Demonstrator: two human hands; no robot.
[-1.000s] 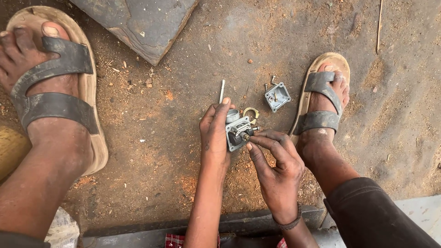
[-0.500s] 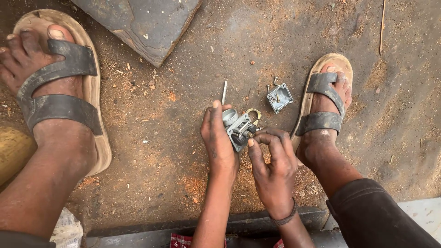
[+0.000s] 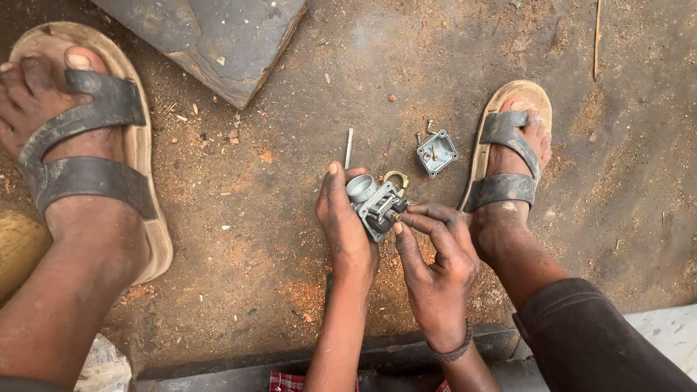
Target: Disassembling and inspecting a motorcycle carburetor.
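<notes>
Your left hand fingers are wrapped round a small grey metal engine part, gripping it above the dirt; your right hand fingertips are pinched closed on a small brass fitting on the part's right side. That's where the part sits: between both hands, centre of view, held off the ground.

Rest, big to small: dirt floor, packed, with orange sawdust patches. Your left foot in a worn sandal, far left. Flat grey stone slab, top edge, well apart from your hands. Your right foot in the other sandal, just right of your hands. Square metal cover plate lying on the dirt between the part and the right sandal. Thin metal rod on the ground just above your left thumb.
</notes>
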